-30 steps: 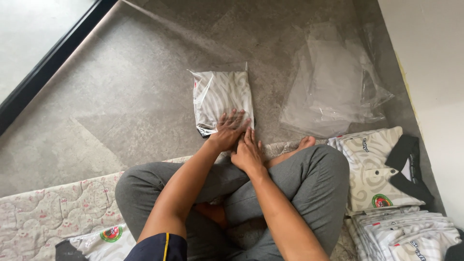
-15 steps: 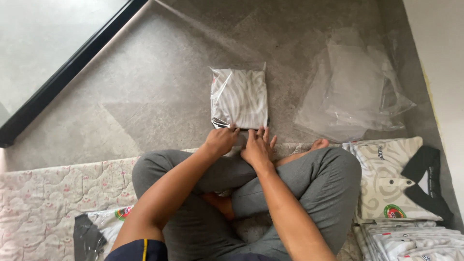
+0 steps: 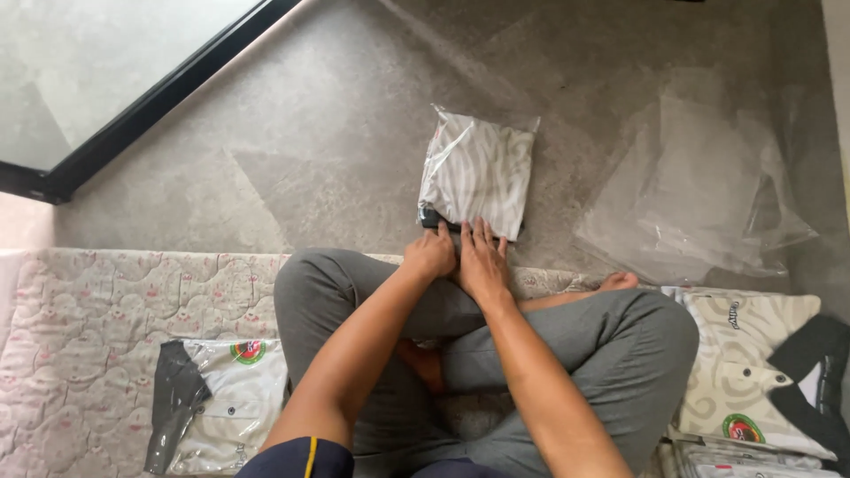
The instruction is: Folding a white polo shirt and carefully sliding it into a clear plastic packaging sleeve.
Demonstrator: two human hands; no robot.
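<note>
Both hands pressed the near edge of the bagged shirt (image 3: 476, 173) on the floor (image 3: 292, 133). The left hand (image 3: 431, 255) was curled shut; the right hand (image 3: 482, 261) lay spread flat.

trousers: grey (image 3: 620, 345) | sleeve: dark navy, thin yellow stripe (image 3: 297, 456) | forearms, feet: bare

Grey speckled floor (image 3: 310, 133) fills upper frame. On it: folded striped garment in a clear bag (image 3: 478, 173), centre; loose clear plastic bags (image 3: 699, 190), right. Quilted mat (image 3: 97, 327) along lower edge carries bagged shirt (image 3: 217, 403), lower left, and shirts (image 3: 753, 372), lower right.
</note>
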